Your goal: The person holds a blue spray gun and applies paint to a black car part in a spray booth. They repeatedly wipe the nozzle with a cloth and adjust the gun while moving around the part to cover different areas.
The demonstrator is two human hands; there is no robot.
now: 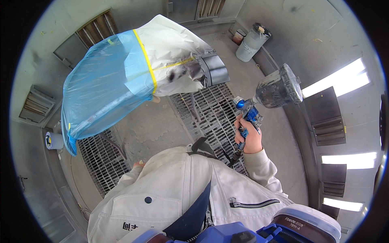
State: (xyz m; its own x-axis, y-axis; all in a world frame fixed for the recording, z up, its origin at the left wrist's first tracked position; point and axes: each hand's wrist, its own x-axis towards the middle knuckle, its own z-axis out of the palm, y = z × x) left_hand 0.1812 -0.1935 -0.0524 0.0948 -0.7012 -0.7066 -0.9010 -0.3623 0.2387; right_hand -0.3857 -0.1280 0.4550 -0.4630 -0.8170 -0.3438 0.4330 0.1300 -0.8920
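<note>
My right hand [252, 139] is wrapped round the handle of a blue paint spray gun [252, 115]. A dark, paint-stained cup [278, 87] is fixed to the gun and leans to the right. Low by my jacket's left side, only a little of my left hand [139, 164] shows, its fingers mostly hidden. Ahead to the left is a large piece wrapped in blue film [109, 77] and white masking paper [162, 42], joined by yellow tape [145, 60]. Its bare end is a glossy dark grey panel [216, 70], apart from the gun, which is to its lower right.
Metal floor gratings [208, 107] lie under and before the wrapped piece. A grey drum [253, 42] and a small bucket [239, 36] stand by the far wall. On the left is a white bucket [54, 141]. Bright lamps [342, 81] and vents line the right wall.
</note>
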